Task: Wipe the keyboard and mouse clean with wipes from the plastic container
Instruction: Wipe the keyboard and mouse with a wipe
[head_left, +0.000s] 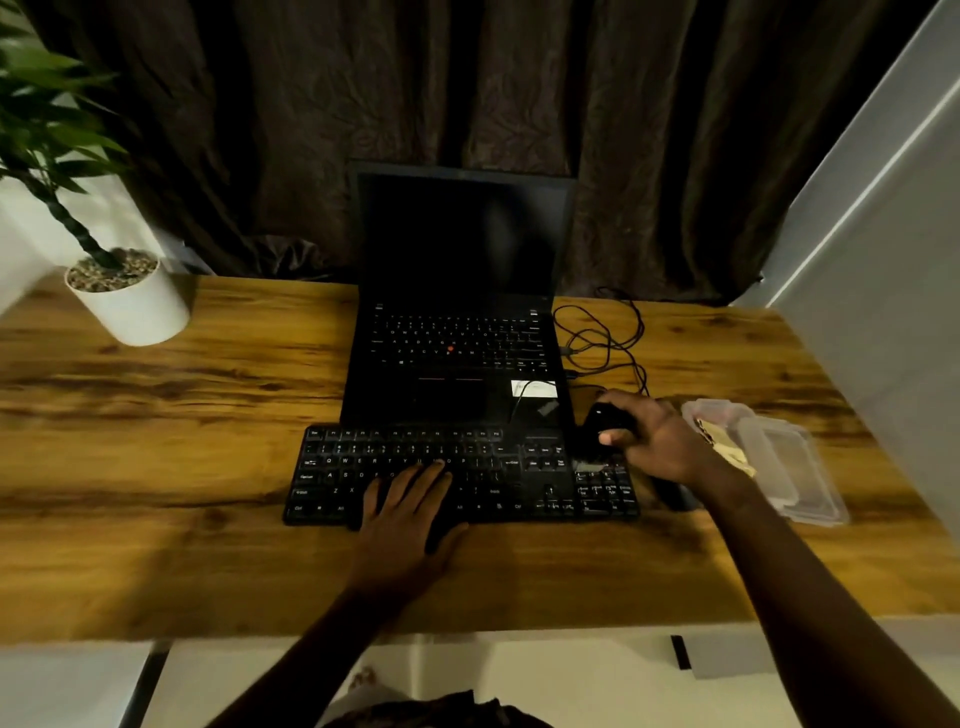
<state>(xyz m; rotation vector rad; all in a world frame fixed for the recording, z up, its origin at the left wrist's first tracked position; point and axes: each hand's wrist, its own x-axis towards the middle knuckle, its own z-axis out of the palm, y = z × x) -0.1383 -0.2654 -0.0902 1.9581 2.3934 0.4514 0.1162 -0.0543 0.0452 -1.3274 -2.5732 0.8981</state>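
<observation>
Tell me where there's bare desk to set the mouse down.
Biggest bare patch: desk left of the laptop and keyboard, in front of the plant pot. A bare strip runs along the near edge before the keyboard. Crowded on the right: cables, the mouse in the right hand, the plastic container.

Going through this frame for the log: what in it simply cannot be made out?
- Head view: the right hand covers much of the mouse in its grip; whether it also holds a wipe cannot be told.
- The flat left hand hides the keys beneath it on the keyboard.
- The contents of the plastic container are too dim and blurred to identify.
- The plant is cut off by the left edge.
</observation>
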